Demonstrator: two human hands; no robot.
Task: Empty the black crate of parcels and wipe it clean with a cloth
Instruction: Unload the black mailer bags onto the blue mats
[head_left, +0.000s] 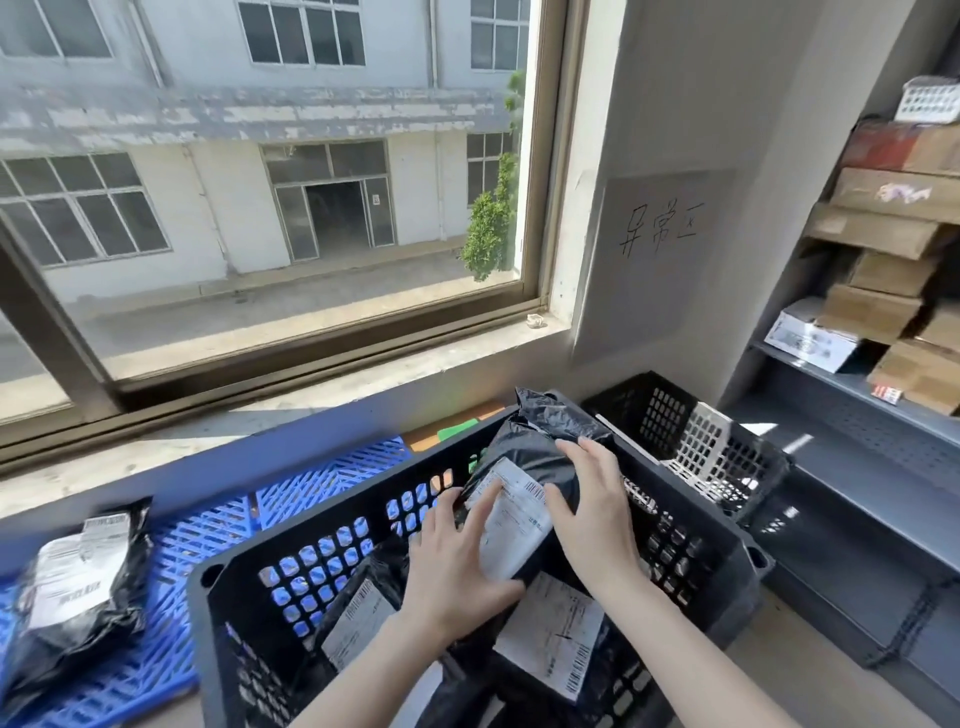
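Black crate (322, 525): directly below me, open top, lattice walls, just right of the blue slatted pallet (208, 540). The pallet's blue shows through the crate's holes.

Parcels in the crate, counted: three that I can make out, all black poly bags with white shipping labels.
- One, the raised parcel (535, 441), stands tilted against the far wall, its crumpled top poking above the rim.
- Two, the left parcel (358, 618), lies low in the crate under my left wrist, label up.
- Three, the right parcel (550, 634), lies low under my right forearm, label up.

More black plastic shows at the bottom edge; I cannot tell whether it is a fourth.

Hands: both on the raised parcel. My left hand (457, 566) lies with its fingers spread wide and fairly straight across the label, thumb at the label's lower edge. My right hand (597, 509) lies flat along the bag's right side, fingers stretched up over the black plastic, thumb resting on the label. Neither curls round it; the parcel sits between the two.

Outside the crate: one parcel on the pallet (78, 582), far left, label up.

Beyond: a second black crate (649, 410) just behind and right, touching the first at the corner, with one white basket (711, 447) inside it. Grey shelf unit (831, 384) at right, loaded with brown cartons (883, 228), too overlapped to count, and one white box (810, 338). Another white basket (930, 101) tops the stack. One paper sign (665, 228) with handwriting on the wall. Window (260, 208) ahead.
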